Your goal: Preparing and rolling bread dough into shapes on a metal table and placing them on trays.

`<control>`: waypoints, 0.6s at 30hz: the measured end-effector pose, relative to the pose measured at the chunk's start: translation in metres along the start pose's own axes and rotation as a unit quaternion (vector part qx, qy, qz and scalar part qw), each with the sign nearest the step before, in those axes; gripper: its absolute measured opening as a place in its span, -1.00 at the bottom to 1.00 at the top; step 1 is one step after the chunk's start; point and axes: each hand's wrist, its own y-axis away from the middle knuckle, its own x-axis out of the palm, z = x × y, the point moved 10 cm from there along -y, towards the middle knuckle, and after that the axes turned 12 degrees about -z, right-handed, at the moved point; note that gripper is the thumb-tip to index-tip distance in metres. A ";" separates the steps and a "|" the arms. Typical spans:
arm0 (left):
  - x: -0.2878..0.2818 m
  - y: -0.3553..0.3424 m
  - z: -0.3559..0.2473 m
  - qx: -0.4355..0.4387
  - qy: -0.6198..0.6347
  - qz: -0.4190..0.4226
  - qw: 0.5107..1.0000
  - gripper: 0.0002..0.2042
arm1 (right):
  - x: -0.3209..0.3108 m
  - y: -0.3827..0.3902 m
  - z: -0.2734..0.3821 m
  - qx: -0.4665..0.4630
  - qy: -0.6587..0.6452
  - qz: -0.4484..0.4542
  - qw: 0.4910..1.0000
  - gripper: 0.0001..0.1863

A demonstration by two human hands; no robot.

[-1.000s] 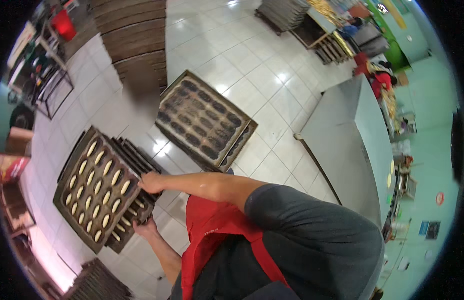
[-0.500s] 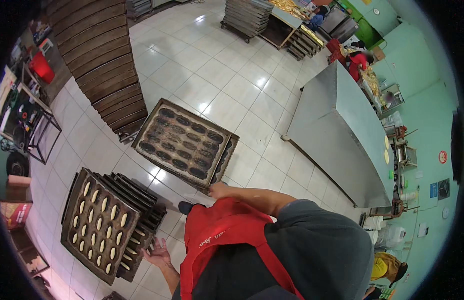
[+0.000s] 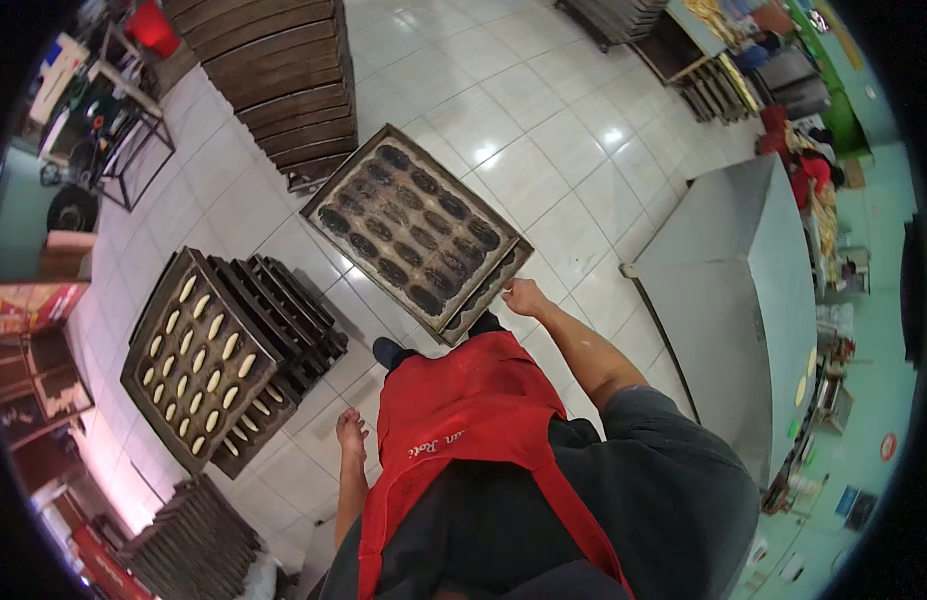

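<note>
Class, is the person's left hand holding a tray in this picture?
No, the left hand hangs empty, clear of the tray of dough.

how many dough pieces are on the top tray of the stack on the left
20: the dough pieces lie in four rows of five across the top tray. None there looks hidden, but more show on the lower tray, partly covered.

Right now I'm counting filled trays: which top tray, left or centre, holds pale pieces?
The left top tray: pale pieces lie on it, while the centre tray shows bare dark hollows.
</note>
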 end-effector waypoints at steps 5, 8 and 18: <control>0.099 0.052 -0.027 0.193 -0.096 -0.042 0.976 -0.66 | 0.030 -0.020 -0.012 0.342 -0.358 0.122 0.860 -0.58; 0.230 0.141 -0.097 0.380 -0.236 0.015 0.894 -0.60 | 0.085 -0.040 -0.015 0.425 -0.503 0.158 0.736 -0.49; 0.411 0.171 -0.072 0.397 -0.503 0.045 0.766 0.05 | 0.116 -0.031 -0.015 0.460 -0.538 0.051 0.705 -0.71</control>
